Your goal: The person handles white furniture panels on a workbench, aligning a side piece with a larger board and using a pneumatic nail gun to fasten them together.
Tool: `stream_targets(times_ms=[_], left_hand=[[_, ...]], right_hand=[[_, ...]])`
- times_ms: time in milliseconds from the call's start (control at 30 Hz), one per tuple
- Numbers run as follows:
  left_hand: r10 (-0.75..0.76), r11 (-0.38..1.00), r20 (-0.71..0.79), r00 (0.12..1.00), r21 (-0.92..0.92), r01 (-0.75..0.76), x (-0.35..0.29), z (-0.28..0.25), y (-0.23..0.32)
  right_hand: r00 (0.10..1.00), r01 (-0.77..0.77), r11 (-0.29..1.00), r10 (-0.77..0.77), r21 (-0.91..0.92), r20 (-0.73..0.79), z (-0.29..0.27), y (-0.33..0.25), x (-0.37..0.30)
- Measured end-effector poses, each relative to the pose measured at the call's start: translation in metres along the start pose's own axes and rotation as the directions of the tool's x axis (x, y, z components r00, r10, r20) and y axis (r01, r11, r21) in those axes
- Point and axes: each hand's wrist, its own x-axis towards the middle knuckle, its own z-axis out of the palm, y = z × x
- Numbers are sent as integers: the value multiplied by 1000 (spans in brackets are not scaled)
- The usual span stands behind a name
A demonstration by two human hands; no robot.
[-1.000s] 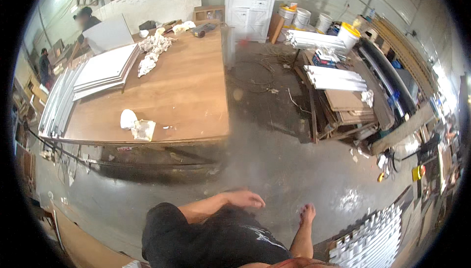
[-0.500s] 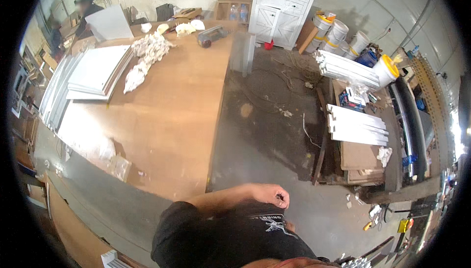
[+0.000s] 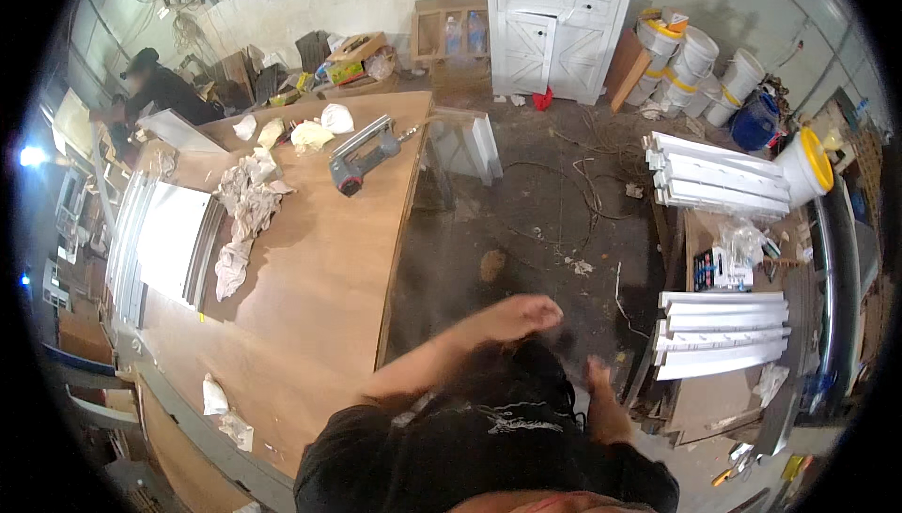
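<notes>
My left hand (image 3: 528,316) is in front of my dark shirt, above the floor just right of the big brown table (image 3: 310,325). Its fingers are curled in, and nothing shows in them. My right hand (image 3: 598,374) hangs to the right of my body, blurred and partly seen, so its fingers cannot be read. Neither hand touches the table. On the table's far right corner lies a grey power tool (image 3: 365,158) with a dark base. Crumpled cloths (image 3: 246,217) and a stack of white panels (image 3: 177,240) lie further left.
Ahead stands a white cabinet (image 3: 564,20), with several buckets (image 3: 695,53) to its right. White slats (image 3: 723,330) lie on a low bench at right. Cables (image 3: 592,189) cross the dark floor (image 3: 470,231). Beyond the table, at far left, is another person (image 3: 164,90).
My view has shifted, so the cabinet and bench sit further right. My left hand has risen in the picture, and my right hand has come into view. The power tool shows more sharply.
</notes>
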Motion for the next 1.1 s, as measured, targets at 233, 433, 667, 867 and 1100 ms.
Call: stream_targets(times_ms=[233, 433, 667, 867, 1100], left_hand=[[-61, 725, -518, 853, -611, -318, 104, -251, -93], [-112, 940, -909, 401, -228, -255, 239, -471, -153], [-382, 903, -912, -148, -403, 151, 348, -604, -169], [-439, 833, -805, -399, -531, 153, 381, -639, -229], [-570, 731, -615, -545, -682, 5, 376, -709, -200]], right_hand=[[948, 124, 985, -152, 117, 279, 152, -455, 56], [879, -2, 982, -89, 189, 468, 275, -590, 119], [853, -126, 948, 254, -293, 456, 346, -681, 206], [783, 87, 893, 212, -441, 585, 440, -788, 280], [581, -39, 826, 477, -563, 659, 607, -868, 340]])
